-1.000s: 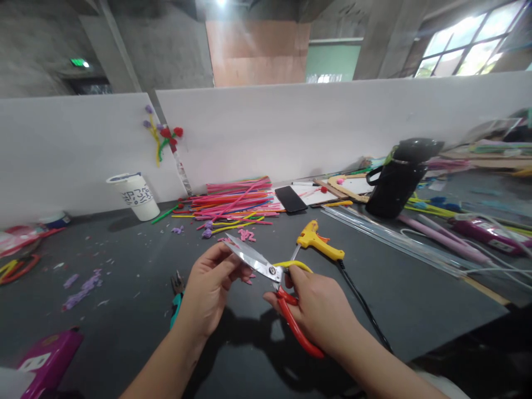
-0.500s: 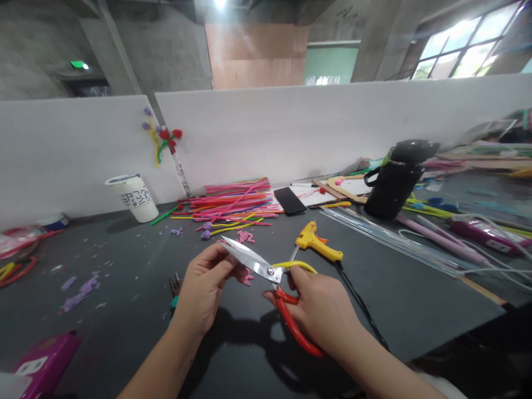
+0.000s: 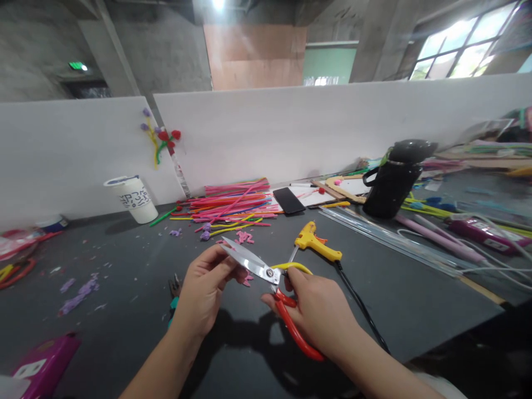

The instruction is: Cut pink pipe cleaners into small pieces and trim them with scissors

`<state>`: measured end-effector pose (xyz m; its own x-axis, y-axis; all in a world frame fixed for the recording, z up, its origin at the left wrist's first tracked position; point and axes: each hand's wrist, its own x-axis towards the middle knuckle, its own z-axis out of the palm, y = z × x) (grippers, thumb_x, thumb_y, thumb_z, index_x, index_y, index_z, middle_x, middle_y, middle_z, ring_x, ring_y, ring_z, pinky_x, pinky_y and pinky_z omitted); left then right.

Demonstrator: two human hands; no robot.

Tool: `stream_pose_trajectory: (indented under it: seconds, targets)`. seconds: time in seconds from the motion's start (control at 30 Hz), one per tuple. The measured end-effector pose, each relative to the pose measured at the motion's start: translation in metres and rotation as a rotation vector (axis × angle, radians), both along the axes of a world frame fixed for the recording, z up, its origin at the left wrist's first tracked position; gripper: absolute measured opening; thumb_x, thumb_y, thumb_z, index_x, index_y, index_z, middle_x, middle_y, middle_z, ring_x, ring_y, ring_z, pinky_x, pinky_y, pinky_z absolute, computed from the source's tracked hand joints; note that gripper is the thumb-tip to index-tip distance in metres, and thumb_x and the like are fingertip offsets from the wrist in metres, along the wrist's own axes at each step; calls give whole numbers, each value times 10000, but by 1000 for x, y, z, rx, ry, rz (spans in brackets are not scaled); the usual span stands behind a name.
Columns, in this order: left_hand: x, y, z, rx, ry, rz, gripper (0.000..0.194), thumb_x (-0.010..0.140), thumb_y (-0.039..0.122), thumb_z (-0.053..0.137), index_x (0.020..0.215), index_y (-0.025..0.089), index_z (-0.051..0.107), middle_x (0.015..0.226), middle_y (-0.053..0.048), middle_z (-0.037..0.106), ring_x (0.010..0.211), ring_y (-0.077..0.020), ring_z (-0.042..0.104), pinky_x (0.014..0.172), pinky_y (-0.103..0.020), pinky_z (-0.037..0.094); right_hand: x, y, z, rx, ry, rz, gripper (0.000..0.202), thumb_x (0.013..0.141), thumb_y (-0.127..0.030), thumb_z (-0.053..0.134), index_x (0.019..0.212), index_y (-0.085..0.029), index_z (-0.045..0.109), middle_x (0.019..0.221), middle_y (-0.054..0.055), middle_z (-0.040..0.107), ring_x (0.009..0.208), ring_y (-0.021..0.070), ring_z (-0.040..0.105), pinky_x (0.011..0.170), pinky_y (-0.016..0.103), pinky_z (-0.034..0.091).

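Note:
My right hand [image 3: 318, 305] is closed around the handles of a pair of scissors [image 3: 249, 262], one handle red and the other yellow. The blades point up and to the left, their tips at the fingers of my left hand [image 3: 208, 288]. My left thumb and fingers are pinched together just behind the blades; what lies between them is too small to make out. Small pink pieces [image 3: 244, 237] lie on the dark table beyond the blades. A yellow glue gun [image 3: 318, 242] rests behind my right hand.
Pliers [image 3: 174, 293] lie beside my left wrist. Pink and coloured stems [image 3: 233, 205], a phone [image 3: 288, 200], a white cup [image 3: 135, 200] and a black jug [image 3: 393, 180] stand or lie farther back. Purple scraps [image 3: 81, 293] are at the left, clear strips [image 3: 386, 241] at the right.
The scissors have shifted very slightly, with their handles a little closer to the left. Both hands otherwise hold nearly the same pose.

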<state>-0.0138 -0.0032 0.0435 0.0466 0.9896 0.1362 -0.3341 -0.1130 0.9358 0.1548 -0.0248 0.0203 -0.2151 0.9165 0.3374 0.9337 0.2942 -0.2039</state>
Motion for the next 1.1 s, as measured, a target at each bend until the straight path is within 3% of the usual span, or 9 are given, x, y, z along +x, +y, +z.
stream_pose_trajectory:
  seconds: [0.43, 0.57, 0.7, 0.8, 0.93, 1.1]
  targets:
    - [-2, 2, 2, -19, 21, -7, 37, 691, 152, 589, 723, 157, 607, 588, 24, 606, 520, -76, 541, 522, -182, 431, 6, 2, 2, 2, -12, -10, 438, 743, -587, 370, 634, -184, 504, 524, 21, 559, 458, 159, 516, 429, 235, 191]
    - [1, 2, 1, -88, 63, -69, 31, 705, 182, 583, 700, 154, 570, 588, 19, 605, 502, -70, 540, 510, -177, 424, 7, 7, 0, -144, 279, -9, 371, 718, -536, 443, 581, -192, 464, 483, -15, 498, 432, 119, 443, 421, 217, 235]
    - [8, -2, -3, -178, 130, -271, 76, 721, 212, 565, 707, 139, 552, 602, -1, 596, 501, -74, 532, 502, -183, 415, 3, 11, 4, -353, 769, 86, 249, 716, -408, 473, 607, -184, 466, 479, -52, 420, 416, 84, 399, 409, 189, 300]
    - [13, -5, -7, -241, 153, -417, 106, 730, 231, 548, 704, 129, 557, 603, -11, 586, 486, -77, 527, 487, -189, 407, -1, 10, 11, -482, 1015, 120, 160, 708, -326, 481, 657, -176, 501, 438, -76, 388, 361, 64, 360, 365, 175, 301]
    - [16, -6, -10, -295, 172, -528, 140, 717, 247, 559, 694, 110, 574, 581, -18, 573, 454, -75, 514, 460, -187, 393, -4, 9, 18, -559, 1120, 181, 73, 697, -242, 484, 676, -175, 503, 373, -97, 382, 326, 56, 340, 343, 160, 300]
    - [15, -7, -10, -307, 185, -543, 125, 706, 230, 572, 701, 105, 572, 571, -17, 571, 447, -69, 509, 455, -182, 388, -5, 8, 18, -589, 1111, 159, 70, 688, -196, 484, 623, -175, 472, 329, -107, 374, 304, 49, 333, 341, 153, 293]
